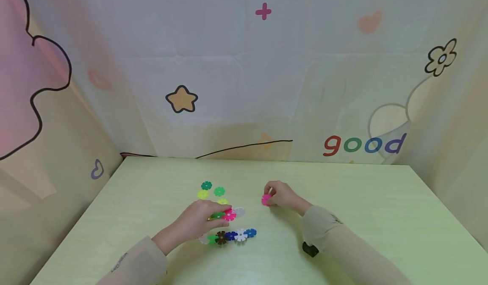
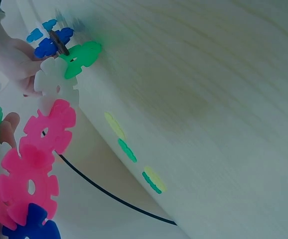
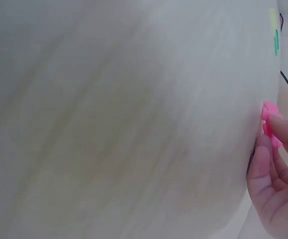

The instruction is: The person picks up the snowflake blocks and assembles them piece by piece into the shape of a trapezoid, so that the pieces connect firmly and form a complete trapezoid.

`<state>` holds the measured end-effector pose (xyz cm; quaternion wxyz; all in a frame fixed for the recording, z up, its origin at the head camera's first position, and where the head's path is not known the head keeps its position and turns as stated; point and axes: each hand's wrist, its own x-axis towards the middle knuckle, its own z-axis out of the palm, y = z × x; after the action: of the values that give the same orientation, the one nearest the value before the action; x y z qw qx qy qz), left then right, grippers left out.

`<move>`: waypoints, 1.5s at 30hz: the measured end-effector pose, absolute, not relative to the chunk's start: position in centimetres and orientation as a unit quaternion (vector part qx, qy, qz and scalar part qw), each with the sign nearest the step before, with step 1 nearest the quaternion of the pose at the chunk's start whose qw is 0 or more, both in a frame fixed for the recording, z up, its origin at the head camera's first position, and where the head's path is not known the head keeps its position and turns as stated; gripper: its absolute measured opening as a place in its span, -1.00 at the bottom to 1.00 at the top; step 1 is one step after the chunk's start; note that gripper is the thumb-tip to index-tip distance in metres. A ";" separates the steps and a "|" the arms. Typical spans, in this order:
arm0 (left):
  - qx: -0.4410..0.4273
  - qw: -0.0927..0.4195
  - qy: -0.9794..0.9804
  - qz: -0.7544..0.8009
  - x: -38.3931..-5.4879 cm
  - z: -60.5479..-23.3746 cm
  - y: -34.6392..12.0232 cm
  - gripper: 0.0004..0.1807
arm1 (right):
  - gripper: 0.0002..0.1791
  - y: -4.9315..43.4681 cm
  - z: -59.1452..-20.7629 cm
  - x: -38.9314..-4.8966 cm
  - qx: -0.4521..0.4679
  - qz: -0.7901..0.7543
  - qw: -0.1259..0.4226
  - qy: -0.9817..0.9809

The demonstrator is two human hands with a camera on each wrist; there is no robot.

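Observation:
My left hand [image 1: 190,221] holds a linked chain of flower-shaped plastic discs, with a pink disc [image 1: 229,215] and a green one between thumb and fingers. A linked row with a brown disc [image 1: 221,237], blue and white ones runs along the near side of that hand. The left wrist view shows large pink discs [image 2: 28,184] joined to a white disc [image 2: 57,84] and a green disc [image 2: 81,59]; the palm hides part of the chain. Farther right, my right hand [image 1: 284,196] pinches a single pink disc [image 3: 269,117] between thumb and fingertips, low at the tabletop.
Loose discs lie beyond the left hand: a dark green disc [image 1: 206,185], a light green disc [image 1: 219,191] and yellow discs [image 1: 203,194]. A black object [image 1: 310,249] shows below the right sleeve. A printed curtain [image 1: 244,86] hangs behind the pale table [image 1: 381,208].

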<state>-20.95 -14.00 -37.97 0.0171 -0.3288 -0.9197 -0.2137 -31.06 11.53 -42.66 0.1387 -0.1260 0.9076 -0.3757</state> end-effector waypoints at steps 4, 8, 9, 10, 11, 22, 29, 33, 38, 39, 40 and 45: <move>-0.330 0.019 -0.919 -0.214 -20.9 -37.9 -13.9 -0.57 | -0.87 12.2 -42.4 -30.6 -0.120 -0.402 0.154 0.895; -0.333 0.020 -0.918 -0.215 -20.9 -37.9 -13.9 -0.56 | -0.90 12.9 -41.9 -29.8 -0.137 -0.428 0.165 0.878; -0.333 0.021 -0.918 -0.215 -20.9 -37.9 -13.9 -0.56 | -0.90 13.1 -41.7 -29.6 -0.145 -0.439 0.168 0.871; -0.334 0.021 -0.918 -0.214 -20.9 -37.9 -13.9 -0.56 | -0.89 13.3 -41.5 -29.3 -0.151 -0.451 0.172 0.862; -0.334 0.021 -0.918 -0.214 -20.9 -37.9 -13.8 -0.56 | -0.88 13.4 -41.2 -29.0 -0.159 -0.463 0.177 0.854; -0.336 0.025 -0.918 -0.210 -20.8 -37.6 -13.5 -0.57 | -0.76 12.7 -38.4 -25.9 -0.182 -0.546 0.215 0.789; -0.338 0.018 -0.918 -0.207 -20.8 -37.5 -13.2 -0.57 | -0.74 11.6 -38.1 -24.7 -0.169 -0.562 0.225 0.778; -0.341 0.022 -0.917 -0.207 -20.9 -37.5 -13.0 -0.57 | -0.71 11.2 -37.8 -24.2 -0.157 -0.578 0.219 0.770; -0.345 0.027 -0.915 -0.208 -20.8 -37.5 -12.9 -0.57 | -0.70 10.8 -37.7 -23.8 -0.139 -0.596 0.215 0.761; -0.345 0.029 -0.915 -0.207 -20.8 -37.5 -12.9 -0.57 | -0.70 10.7 -37.7 -23.7 -0.135 -0.599 0.215 0.759; -0.346 0.032 -0.914 -0.207 -20.8 -37.6 -12.8 -0.57 | -0.70 10.7 -37.8 -23.6 -0.133 -0.602 0.216 0.758; -0.347 0.040 -0.913 -0.210 -20.7 -37.9 -12.8 -0.57 | -0.71 10.5 -37.9 -23.3 -0.129 -0.610 0.220 0.751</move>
<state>-20.70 -12.77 -37.85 0.0397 -0.3468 -0.9133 -0.2100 -23.32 10.51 -37.93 0.2202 -0.1286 0.7505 -0.6097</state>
